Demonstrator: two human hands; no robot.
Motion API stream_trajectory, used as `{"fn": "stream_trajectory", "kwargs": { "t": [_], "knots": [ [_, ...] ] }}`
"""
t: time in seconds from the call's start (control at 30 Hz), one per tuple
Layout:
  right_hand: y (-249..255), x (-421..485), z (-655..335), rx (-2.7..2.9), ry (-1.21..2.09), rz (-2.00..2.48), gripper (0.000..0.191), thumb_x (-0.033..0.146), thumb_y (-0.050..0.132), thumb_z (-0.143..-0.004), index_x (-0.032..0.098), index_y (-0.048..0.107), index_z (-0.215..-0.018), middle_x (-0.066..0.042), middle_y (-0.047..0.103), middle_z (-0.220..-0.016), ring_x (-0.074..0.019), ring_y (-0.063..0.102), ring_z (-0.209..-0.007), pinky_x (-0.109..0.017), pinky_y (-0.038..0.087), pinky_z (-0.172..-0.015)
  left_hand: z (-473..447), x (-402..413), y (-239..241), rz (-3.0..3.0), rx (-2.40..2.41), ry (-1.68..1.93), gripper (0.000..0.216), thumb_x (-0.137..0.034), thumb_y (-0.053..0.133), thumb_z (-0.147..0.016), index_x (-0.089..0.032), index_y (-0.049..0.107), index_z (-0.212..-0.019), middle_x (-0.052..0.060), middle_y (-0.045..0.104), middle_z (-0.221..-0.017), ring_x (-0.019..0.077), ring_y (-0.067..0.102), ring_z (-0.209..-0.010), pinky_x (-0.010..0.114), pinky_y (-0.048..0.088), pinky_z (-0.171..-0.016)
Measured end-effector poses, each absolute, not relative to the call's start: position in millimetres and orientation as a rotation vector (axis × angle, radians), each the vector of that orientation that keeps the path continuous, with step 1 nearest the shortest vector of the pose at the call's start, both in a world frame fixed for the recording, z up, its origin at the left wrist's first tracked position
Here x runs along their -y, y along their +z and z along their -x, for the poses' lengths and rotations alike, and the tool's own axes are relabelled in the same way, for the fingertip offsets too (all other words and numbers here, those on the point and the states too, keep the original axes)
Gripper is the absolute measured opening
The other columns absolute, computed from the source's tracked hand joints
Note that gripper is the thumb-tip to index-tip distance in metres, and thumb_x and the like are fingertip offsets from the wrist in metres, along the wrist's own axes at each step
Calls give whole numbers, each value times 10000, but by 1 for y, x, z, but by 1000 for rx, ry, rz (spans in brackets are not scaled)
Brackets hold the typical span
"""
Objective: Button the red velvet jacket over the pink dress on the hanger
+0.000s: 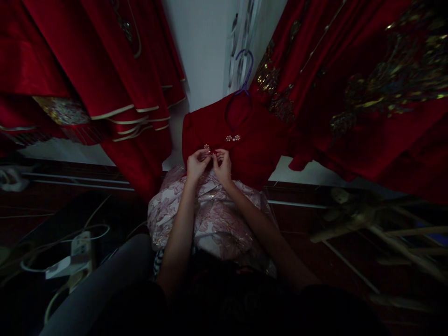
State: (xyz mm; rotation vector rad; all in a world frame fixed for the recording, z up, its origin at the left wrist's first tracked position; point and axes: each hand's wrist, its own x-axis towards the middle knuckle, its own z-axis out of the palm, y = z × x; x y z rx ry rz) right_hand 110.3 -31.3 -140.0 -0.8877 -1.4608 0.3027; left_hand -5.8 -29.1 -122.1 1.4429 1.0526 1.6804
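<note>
A red garment (259,149) hangs in front of me on a purple hanger (249,70). A pair of flower-shaped ornaments (233,138) sits joined below its neckline, and another flower ornament (206,147) shows just above my left fingers. My left hand (198,163) and my right hand (222,165) meet at the front of the garment, both with fingers pinched together. The small thing between the fingertips is too dark and tiny to make out. Pink and white floral fabric (224,219) bunches up beneath my forearms.
Red garments with gold trim (115,60) hang at the left, and others with gold beading (385,84) at the right. A power strip (81,252) with cables lies at the lower left. A wooden frame (371,221) stands at the lower right.
</note>
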Motion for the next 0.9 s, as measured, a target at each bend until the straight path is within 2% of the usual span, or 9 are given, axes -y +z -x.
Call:
{"fn": "stream_trajectory", "kwargs": {
  "t": [0.2, 0.4, 0.5, 0.67, 0.9],
  "knots": [
    [-133, 33, -99, 1403, 304, 972, 181, 321, 438, -958, 197, 498, -1077, -87, 578, -1031, -148, 572, -867, -292, 501, -827, 5, 31, -122, -1498, -1154, 1743, 276, -288, 695, -741, -124, 708, -962, 92, 745, -909, 178, 709, -816, 325, 567, -832],
    [-138, 35, -95, 1399, 404, 995, 148, 321, 430, -957, 199, 481, -1024, -101, 563, -1057, -151, 579, -906, -288, 516, -804, 7, 34, -122, -1594, -1269, 1738, 263, -324, 673, -780, -152, 721, -972, 74, 749, -912, 172, 706, -811, 304, 560, -809],
    [-144, 36, -98, 1406, 383, 977, 143, 334, 425, -961, 204, 469, -1003, -88, 561, -1031, -135, 579, -867, -256, 516, -761, 5, 34, -122, -1604, -1271, 1743, 261, -290, 661, -780, -152, 717, -994, 79, 746, -936, 169, 705, -826, 305, 558, -824],
    [-149, 35, -99, 1397, 329, 925, 135, 331, 424, -964, 206, 464, -992, -81, 561, -1011, -140, 575, -894, -271, 510, -820, 4, 31, -125, -1587, -1244, 1748, 267, -201, 624, -757, -150, 705, -1006, 73, 742, -947, 164, 701, -837, 316, 558, -838],
    [-149, 36, -100, 1411, 361, 941, 113, 295, 424, -958, 210, 496, -979, -82, 551, -1034, -142, 575, -905, -274, 521, -803, 6, 32, -124, -1613, -1243, 1719, 269, -215, 641, -748, -141, 714, -996, 82, 741, -946, 163, 694, -818, 309, 558, -822]
  ]
}}
